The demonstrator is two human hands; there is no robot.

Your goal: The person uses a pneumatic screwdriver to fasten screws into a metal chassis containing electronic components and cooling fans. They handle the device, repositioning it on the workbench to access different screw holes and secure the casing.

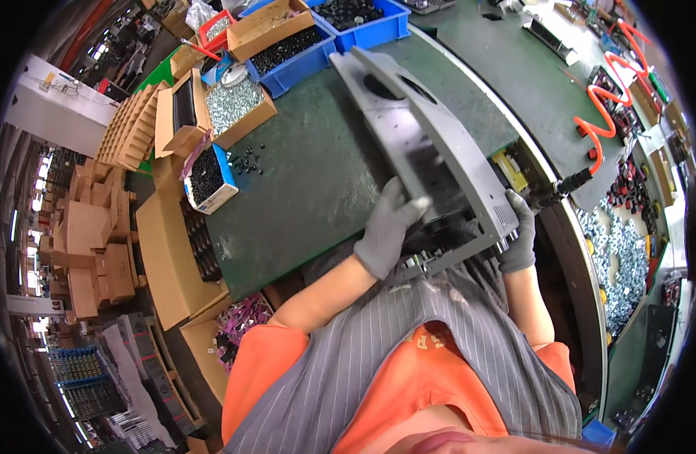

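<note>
A grey sheet-metal case with large round cutouts is tilted above the near right part of the green worktable. My left hand, in a grey glove, grips its left edge near the bottom, the thumb lying along the metal. On the other side my right hand, gloved too, is closed around the lower right end beside a slotted vent. Small fittings show at the case's near end, close to my apron. The underside and part of my right fingers are hidden.
Left on the table are a carton of silvery screws, a small box of black screws and loose black pieces. Blue bins stand behind. A conveyor edge and orange coiled air hose lie right.
</note>
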